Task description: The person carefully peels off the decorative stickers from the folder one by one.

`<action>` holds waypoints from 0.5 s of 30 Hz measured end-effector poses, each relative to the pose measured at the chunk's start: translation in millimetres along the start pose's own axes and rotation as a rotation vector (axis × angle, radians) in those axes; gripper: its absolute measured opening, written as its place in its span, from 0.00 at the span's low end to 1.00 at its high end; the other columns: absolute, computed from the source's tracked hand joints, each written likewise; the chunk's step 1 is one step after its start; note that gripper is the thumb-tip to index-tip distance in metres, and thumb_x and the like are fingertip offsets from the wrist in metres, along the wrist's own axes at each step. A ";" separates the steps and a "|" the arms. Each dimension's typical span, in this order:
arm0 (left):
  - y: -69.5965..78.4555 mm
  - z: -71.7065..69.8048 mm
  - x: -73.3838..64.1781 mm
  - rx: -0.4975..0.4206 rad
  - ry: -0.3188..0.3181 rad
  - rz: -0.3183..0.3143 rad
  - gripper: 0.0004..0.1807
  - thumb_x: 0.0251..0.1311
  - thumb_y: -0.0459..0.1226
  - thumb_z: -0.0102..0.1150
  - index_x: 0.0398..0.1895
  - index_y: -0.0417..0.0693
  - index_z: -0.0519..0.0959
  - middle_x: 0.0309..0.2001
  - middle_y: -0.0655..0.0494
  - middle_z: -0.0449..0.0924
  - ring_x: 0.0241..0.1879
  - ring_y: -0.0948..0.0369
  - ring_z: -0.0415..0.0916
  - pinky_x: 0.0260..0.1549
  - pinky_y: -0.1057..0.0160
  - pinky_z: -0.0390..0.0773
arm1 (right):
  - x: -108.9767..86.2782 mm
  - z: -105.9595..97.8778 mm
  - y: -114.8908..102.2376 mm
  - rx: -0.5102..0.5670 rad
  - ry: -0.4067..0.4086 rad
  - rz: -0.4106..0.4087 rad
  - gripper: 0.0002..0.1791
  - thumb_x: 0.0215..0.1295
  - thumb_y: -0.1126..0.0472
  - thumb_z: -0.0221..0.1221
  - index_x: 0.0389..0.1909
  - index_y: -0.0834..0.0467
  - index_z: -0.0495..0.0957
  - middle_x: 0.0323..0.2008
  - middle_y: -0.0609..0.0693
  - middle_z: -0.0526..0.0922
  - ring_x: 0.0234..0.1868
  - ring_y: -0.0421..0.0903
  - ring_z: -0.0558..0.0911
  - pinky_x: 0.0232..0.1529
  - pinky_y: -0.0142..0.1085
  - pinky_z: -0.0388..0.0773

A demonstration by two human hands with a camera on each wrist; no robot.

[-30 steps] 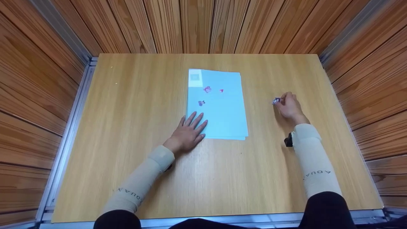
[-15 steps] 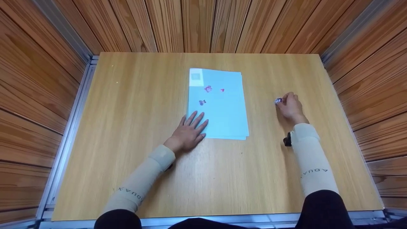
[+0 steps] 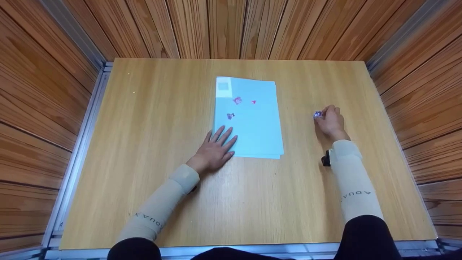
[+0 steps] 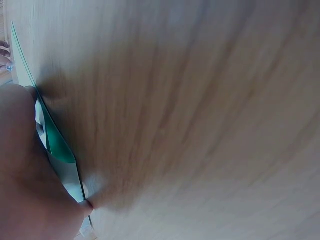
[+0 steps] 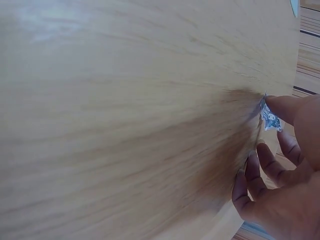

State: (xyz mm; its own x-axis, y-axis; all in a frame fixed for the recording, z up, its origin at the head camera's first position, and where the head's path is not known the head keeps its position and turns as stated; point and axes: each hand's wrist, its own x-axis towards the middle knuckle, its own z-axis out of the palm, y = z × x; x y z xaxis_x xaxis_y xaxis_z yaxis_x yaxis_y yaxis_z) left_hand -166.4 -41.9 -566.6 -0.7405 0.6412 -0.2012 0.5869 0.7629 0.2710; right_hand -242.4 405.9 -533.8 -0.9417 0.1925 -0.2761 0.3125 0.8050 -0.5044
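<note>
Three small stickers lie on the far half of the blue paper (image 3: 256, 130): a pink one (image 3: 237, 100) left of its middle, a tiny red one (image 3: 253, 102) to the right of that, and a purple one (image 3: 230, 116) closer to the paper's left edge. A white patch (image 3: 224, 92) covers the paper's far left corner. Along the paper's near edge, the rim of another sheet (image 3: 261, 156) shows underneath.

The two hands are well apart. The left hand (image 3: 212, 151) rests with its fingers straight and spread over the paper's near left corner. The right hand (image 3: 331, 121), well to the right of the paper, pinches a fourth sticker (image 3: 317, 115) between thumb and finger; the right wrist view shows a cartoon figure on it. Whether that sticker touches the table (image 3: 144, 144) cannot be told. Pale sleeves (image 3: 355, 184) with dark lettering cover both forearms. Wooden boards (image 3: 223, 29) stand beyond the paper, behind the table's far edge.
</note>
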 end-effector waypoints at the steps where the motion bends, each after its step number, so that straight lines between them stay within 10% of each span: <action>1: -0.4 0.8 0.4 -0.003 0.001 0.000 0.35 0.80 0.56 0.33 0.84 0.58 0.46 0.84 0.51 0.33 0.82 0.46 0.26 0.75 0.35 0.35 | 0.0 0.0 -0.1 0.004 0.001 0.005 0.24 0.79 0.55 0.51 0.63 0.67 0.59 0.58 0.65 0.61 0.55 0.63 0.65 0.58 0.54 0.67; 15: 0.5 0.6 0.9 -0.003 -0.021 -0.016 0.35 0.80 0.57 0.31 0.84 0.60 0.44 0.84 0.54 0.30 0.82 0.48 0.23 0.76 0.37 0.33 | 0.7 0.9 1.2 0.058 0.032 0.029 0.31 0.78 0.54 0.54 0.69 0.67 0.55 0.63 0.68 0.62 0.60 0.65 0.67 0.63 0.57 0.68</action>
State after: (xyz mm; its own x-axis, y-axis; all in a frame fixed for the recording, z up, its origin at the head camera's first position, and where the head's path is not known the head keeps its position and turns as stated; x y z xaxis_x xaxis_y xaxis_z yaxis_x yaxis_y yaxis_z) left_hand -166.6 -41.0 -567.2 -0.7427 0.6306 -0.2253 0.5742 0.7728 0.2703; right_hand -242.6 406.5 -535.4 -0.9352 0.2340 -0.2657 0.3457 0.7651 -0.5432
